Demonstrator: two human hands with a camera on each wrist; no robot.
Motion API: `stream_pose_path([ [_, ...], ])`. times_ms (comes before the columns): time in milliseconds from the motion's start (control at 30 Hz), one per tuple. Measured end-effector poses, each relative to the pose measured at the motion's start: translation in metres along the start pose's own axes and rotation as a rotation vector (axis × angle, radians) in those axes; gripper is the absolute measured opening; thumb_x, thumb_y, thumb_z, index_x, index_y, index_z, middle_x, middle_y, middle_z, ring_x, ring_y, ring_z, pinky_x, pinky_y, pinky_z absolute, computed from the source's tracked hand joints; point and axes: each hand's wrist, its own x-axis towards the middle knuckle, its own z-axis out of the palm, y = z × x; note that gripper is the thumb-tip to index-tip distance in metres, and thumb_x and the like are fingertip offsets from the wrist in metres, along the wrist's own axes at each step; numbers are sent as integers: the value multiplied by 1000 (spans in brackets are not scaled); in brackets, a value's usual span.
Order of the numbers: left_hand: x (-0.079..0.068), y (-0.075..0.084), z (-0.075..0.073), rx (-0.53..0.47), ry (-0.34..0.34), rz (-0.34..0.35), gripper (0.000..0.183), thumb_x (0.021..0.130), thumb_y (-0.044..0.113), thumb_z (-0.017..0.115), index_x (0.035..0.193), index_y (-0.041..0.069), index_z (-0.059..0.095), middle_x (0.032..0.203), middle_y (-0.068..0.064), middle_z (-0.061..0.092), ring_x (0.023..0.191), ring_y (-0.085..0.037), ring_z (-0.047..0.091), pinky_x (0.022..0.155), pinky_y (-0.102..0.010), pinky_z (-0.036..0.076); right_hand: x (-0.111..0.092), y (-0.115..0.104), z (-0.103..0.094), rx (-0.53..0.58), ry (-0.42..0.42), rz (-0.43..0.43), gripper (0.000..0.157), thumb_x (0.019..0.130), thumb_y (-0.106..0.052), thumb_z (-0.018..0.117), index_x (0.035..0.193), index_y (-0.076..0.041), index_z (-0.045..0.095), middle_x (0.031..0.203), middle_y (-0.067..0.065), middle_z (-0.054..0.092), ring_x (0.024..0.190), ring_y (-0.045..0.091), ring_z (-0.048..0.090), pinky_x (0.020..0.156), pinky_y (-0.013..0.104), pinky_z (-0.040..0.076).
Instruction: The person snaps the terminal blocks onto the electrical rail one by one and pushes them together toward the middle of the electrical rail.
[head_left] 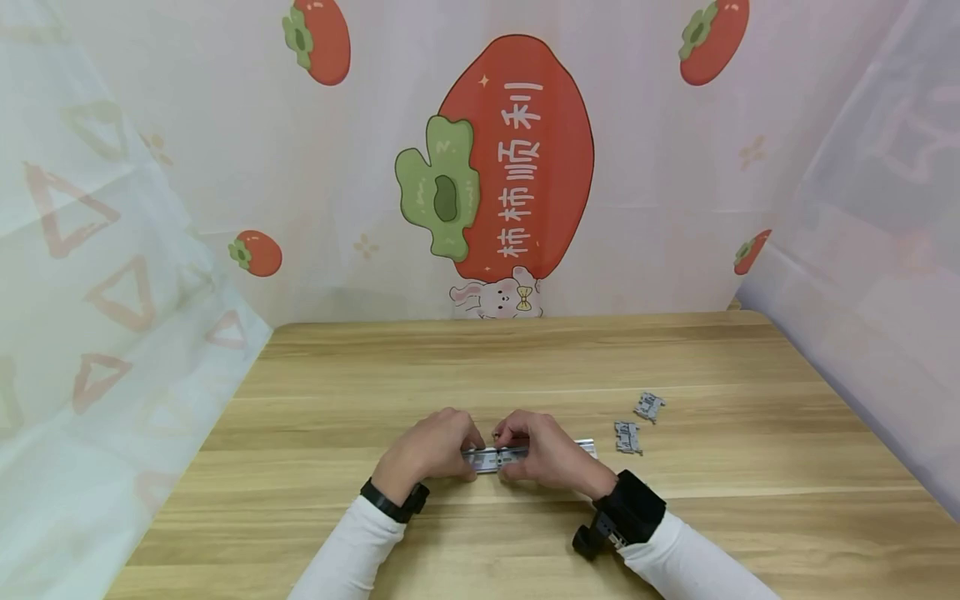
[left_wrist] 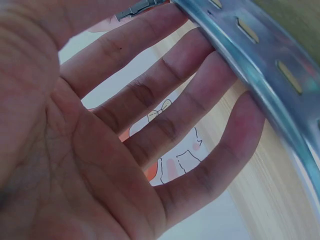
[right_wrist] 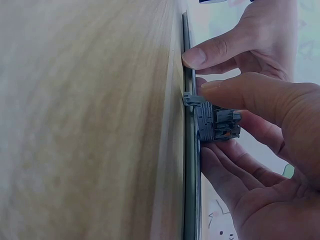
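A slotted metal DIN rail [head_left: 480,461] lies on the wooden table, running left to right. My left hand [head_left: 435,448] grips its left part, thumb on the near edge; in the left wrist view the fingertips touch the rail's edge [left_wrist: 250,65]. Just right of it, my right hand [head_left: 551,457] pinches a grey terminal block [right_wrist: 217,122] between thumb and fingers. The block stands upright against the rail, touching it; whether it is clipped on cannot be seen. The rail's right end shows beyond the right hand.
Two more grey terminal blocks lie on the table [head_left: 360,383] to the right: one near the rail's end [head_left: 627,437], the other slightly farther back [head_left: 649,407]. A printed curtain [head_left: 360,167] hangs behind the table, with sheets along both sides.
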Motion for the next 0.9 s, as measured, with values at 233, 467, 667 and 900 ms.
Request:
stream_pose_path([
  [233,0,-1,0,1,4,2,17,64,18,79,78,18,70,75,8,60,63,-7,48,57,-25,41,1,-1,0,-4,-2,5,26,67,-8,77,85,-10,58,107,4,60,97,12,56,84,34,43],
  [467,-1,1,-1,-5,-1,-13,20,62,18,79,81,18,70,77,9,60,66,-7,50,59,-25,41,0,-2,1,-11,-1,19,27,66,-9,77,86,-11,58,106,3,60,96,12,56,84,33,43],
  [667,-1,1,-1,-5,-5,-9,19,63,18,79,80,18,70,76,9,60,65,-7,50,58,-25,41,0,-2,1,-6,-11,12,27,68,-8,76,87,-10,57,107,5,59,93,15,58,81,33,44],
  [900,0,-1,0,-18,-7,-5,16,63,16,78,76,18,69,74,7,60,62,-8,47,56,-26,41,0,1,1,-22,-11,-25,27,69,-8,75,89,-9,56,106,5,59,92,17,59,80,33,45],
])
